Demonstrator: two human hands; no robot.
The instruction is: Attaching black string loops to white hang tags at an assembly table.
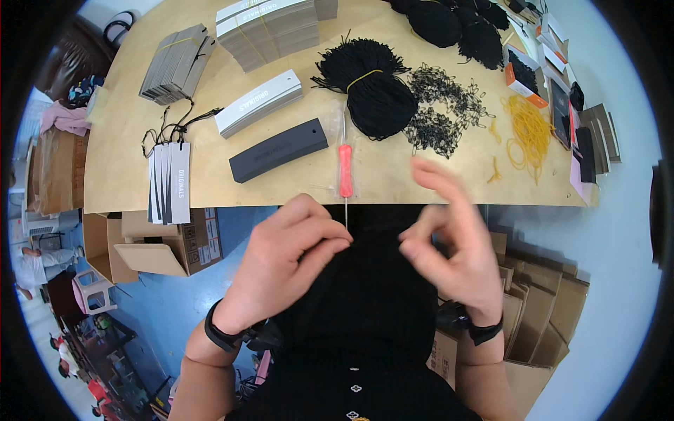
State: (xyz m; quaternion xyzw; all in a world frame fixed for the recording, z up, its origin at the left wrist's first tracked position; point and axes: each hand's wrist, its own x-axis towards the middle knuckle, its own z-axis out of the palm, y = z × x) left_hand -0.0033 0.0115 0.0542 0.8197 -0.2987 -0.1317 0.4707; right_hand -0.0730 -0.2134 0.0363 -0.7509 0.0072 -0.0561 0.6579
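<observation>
In front of my dark clothing, my left hand [295, 245] is closed, thumb and forefinger pinched at the tip of a thin metal shaft. That shaft belongs to a red-handled tool [345, 172], which lies under clear film at the table's front edge and juts toward me. What the pinch holds, if anything, is too small to make out. My right hand [453, 242] is apart from the tool, its thumb and forefinger brought together and its other fingers raised and blurred. Anything between them is lost against the black cloth.
On the table [210, 193] lie a bundle of black cords [379, 98], a pile of black clips [446, 109] and yellow rubber bands [526, 133]. White tags [260, 104], a dark grey tag stack [279, 149] and corded tags [168, 182] sit left. Cardboard boxes [151, 242] stand below.
</observation>
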